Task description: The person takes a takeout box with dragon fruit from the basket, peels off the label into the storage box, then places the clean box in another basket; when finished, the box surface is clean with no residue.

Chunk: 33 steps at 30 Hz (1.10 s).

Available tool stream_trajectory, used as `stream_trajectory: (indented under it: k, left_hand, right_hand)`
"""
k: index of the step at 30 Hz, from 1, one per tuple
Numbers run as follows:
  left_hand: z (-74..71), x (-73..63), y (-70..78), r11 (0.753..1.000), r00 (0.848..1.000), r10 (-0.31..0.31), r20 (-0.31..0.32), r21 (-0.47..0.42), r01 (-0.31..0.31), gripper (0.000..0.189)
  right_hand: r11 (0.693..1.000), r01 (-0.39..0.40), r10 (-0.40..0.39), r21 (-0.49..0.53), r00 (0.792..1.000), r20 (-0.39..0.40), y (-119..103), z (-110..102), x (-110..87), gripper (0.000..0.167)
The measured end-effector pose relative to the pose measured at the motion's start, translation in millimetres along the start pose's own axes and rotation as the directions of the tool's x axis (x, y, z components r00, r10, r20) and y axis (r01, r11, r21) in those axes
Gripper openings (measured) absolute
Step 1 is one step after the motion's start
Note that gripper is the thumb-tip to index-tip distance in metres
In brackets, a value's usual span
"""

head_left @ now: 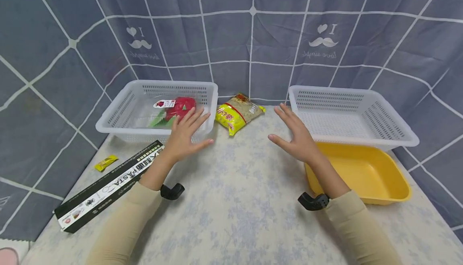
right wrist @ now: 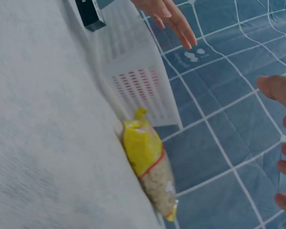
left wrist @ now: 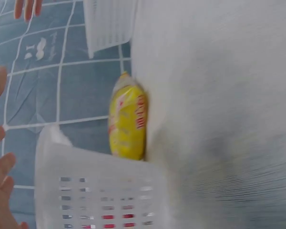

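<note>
Tabletop (head_left: 235, 204): pale, floral; carries the whole lot.
Right basket (head_left: 354, 137): white, slatted, upright at the far right.
Left basket (head_left: 135, 136): its match, at the far left; raised walls likely keep its contents from sliding out.
Tray (head_left: 372, 176): yellow, upright, its far edge hidden by the right basket's rim, perhaps nested close to save room.
Pasta box (head_left: 112, 186): long, black and white; lies flat and slantwise, presumably too slender to stand steadily.
Left hand (head_left: 186, 136): fingers spread wide, gripping nothing, raised before the left basket.
Right hand (head_left: 298, 140): fingers extended, thumb well apart, gripping nothing; near the right basket.
Bag (head_left: 239, 114): yellow and clear, on its side between the baskets, probably too soft to stand.
Red package (head_left: 184, 106): inside the left basket, partly behind the left hand.
Sachet (head_left: 106, 163): small, yellow, flat beside the pasta box.
</note>
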<state>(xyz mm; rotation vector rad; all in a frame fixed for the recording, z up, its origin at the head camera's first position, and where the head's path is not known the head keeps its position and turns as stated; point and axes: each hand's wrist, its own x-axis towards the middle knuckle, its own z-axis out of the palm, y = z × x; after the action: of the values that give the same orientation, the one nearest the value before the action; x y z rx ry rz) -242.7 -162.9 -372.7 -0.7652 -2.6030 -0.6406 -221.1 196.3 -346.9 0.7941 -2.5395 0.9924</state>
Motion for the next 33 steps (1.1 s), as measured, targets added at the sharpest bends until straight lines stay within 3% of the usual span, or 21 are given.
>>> stream_trajectory:
  k: [9,12,17,21,24,27,29,33]
  left_hand:
    - [11.5,-26.8,2.9,0.997,0.984,0.008,-0.180,-0.068,-0.021,0.066]
    - [15.1,-34.6,1.8,0.993,0.967,0.038,-0.252,-0.100,-0.065,0.057]
    - [19.2,-45.7,-1.4,0.984,0.926,0.077,-0.369,-0.122,-0.130,0.042]
    - [22.3,-49.6,-3.9,0.987,0.905,-0.028,-0.424,-0.153,-0.041,0.040]
    - [23.0,-49.4,-3.4,0.976,0.902,-0.151,-0.405,-0.206,0.072,0.041]
    - [24.4,-47.4,-1.3,0.945,0.892,-0.274,-0.360,-0.274,0.179,0.044]
    - [25.8,-45.8,0.3,0.921,0.874,-0.341,-0.347,-0.310,0.237,0.050]
    - [30.5,-42.2,4.8,0.865,0.813,-0.457,-0.361,-0.392,0.313,0.058]
  right_hand:
    - [0.997,-0.016,0.019,0.078,0.999,-0.027,8,29,-5.3,0.070]
    - [0.995,-0.041,0.042,0.092,0.999,-0.009,10,37,-3.5,0.069]
    - [0.985,-0.089,0.089,0.146,0.996,0.008,8,53,4.7,0.067]
    - [0.973,-0.097,0.095,0.210,0.995,0.019,7,65,14.1,0.064]
    - [0.965,-0.111,0.107,0.239,0.994,0.029,6,73,20.8,0.062]
    - [0.953,-0.128,0.122,0.274,0.992,0.039,3,79,28.6,0.058]
    - [0.946,-0.132,0.124,0.297,0.991,0.046,1,84,34.1,0.056]
    - [0.933,-0.146,0.133,0.329,0.989,0.061,-6,91,44.7,0.054]
